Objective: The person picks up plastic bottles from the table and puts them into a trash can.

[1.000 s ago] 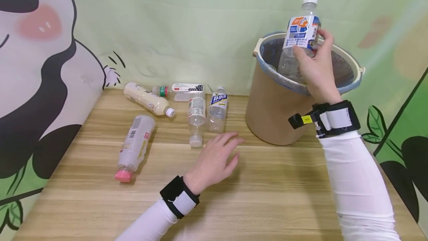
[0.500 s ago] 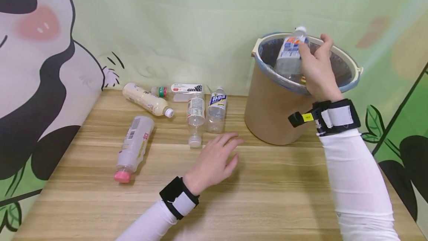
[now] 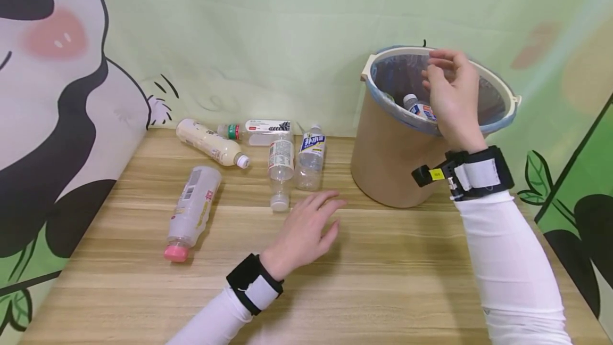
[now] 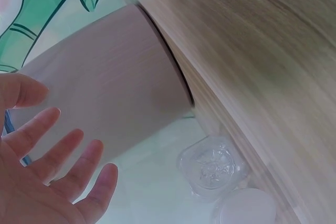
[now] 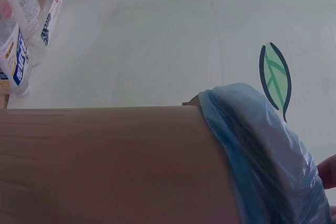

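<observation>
Over the opening of a brown bin point(image 3: 390, 164) my right hand point(image 3: 455, 92) hangs with loosely bent fingers and nothing in them. A clear bottle point(image 3: 420, 109) with a white cap and a blue and orange label lies inside the bin, partly hidden by the rim and hand. My left hand point(image 3: 301, 233) is low over the wooden table with relaxed, spread fingers, holding nothing. Closest to it are a clear bottle point(image 3: 280, 169) lying cap forward and another clear bottle point(image 3: 311, 156) with a blue and yellow label. Only fingertips point(image 5: 328, 171) of the right hand show in the right wrist view.
A blue bag point(image 5: 252, 145) lines the bin. Left on the table point(image 3: 383, 281) lie a pink-capped bottle point(image 3: 193, 206) and a cream-coloured bottle point(image 3: 210, 142). Farther back is a green-labelled bottle point(image 3: 232, 131) beside a white-labelled one point(image 3: 268, 125). A printed cloth point(image 3: 239, 41) hangs behind.
My right hand has let go of the clear bottle, which has dropped from above the rim down into the bin. The left hand has barely moved.
</observation>
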The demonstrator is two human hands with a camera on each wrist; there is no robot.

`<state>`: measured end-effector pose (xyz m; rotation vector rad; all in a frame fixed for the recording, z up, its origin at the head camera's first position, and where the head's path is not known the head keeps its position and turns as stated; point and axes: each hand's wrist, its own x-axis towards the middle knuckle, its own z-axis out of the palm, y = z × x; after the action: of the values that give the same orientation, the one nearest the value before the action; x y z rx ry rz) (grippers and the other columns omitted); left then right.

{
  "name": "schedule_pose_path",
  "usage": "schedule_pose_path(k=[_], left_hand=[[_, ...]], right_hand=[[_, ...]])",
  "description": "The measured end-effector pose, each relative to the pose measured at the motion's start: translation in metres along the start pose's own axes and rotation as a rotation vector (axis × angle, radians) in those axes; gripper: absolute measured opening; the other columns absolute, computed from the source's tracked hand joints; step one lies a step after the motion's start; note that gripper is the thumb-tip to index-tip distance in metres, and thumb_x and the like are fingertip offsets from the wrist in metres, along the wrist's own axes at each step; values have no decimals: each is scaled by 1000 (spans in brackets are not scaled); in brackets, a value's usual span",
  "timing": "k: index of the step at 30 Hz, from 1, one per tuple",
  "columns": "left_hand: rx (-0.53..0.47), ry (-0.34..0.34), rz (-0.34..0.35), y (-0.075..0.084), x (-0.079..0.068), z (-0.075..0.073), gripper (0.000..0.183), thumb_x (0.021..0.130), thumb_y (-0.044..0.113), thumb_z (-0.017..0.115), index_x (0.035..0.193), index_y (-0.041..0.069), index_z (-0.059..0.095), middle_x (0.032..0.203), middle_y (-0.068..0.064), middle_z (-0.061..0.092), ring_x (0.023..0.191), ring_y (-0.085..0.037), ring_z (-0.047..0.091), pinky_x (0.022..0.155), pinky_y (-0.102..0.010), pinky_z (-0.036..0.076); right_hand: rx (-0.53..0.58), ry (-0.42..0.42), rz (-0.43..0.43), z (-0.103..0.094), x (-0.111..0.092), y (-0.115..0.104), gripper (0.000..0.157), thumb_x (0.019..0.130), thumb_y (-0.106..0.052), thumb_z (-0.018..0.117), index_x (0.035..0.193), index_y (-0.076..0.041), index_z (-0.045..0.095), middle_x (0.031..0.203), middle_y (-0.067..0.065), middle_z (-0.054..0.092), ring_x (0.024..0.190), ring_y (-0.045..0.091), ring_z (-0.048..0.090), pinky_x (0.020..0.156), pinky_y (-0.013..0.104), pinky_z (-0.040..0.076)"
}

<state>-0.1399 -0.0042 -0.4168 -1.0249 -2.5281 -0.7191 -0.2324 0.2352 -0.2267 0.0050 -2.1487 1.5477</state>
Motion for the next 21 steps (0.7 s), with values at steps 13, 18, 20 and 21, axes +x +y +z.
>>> schedule_pose_path(k=[13, 18, 20, 21], left_hand=[[29, 71, 5, -16, 1, -16, 36, 86, 18, 60, 121, 12, 59, 127, -11, 56, 115, -27, 52, 95, -43, 45], [51, 83, -18, -29, 2, -26, 36, 85, 16, 60, 120, 10, 59, 127, -11, 55, 114, -27, 52, 95, -43, 45], [48, 82, -23, -34, 3, -30, 37, 85, 14, 60, 121, 9, 59, 129, -12, 55, 115, -29, 52, 97, -44, 44], [48, 82, -28, -37, 3, -31, 38, 84, 14, 60, 121, 9, 59, 129, -13, 55, 115, -29, 52, 97, -45, 44]], right_hand=[[12, 59, -406, 21, -50, -29, 20, 91, 1, 47, 104, 7, 61, 89, 15, 63, 73, 17, 59, 66, 17, 48], [90, 14, -530, 33, -65, -9, 16, 90, 5, 50, 100, 10, 62, 82, 15, 63, 69, 14, 59, 62, 18, 49], [144, -7, -555, 40, -71, 0, 15, 89, 7, 50, 98, 10, 62, 79, 14, 62, 68, 16, 59, 61, 20, 50], [163, -20, -560, 43, -75, 4, 15, 89, 7, 50, 97, 10, 62, 79, 14, 62, 67, 17, 59, 61, 20, 50]])
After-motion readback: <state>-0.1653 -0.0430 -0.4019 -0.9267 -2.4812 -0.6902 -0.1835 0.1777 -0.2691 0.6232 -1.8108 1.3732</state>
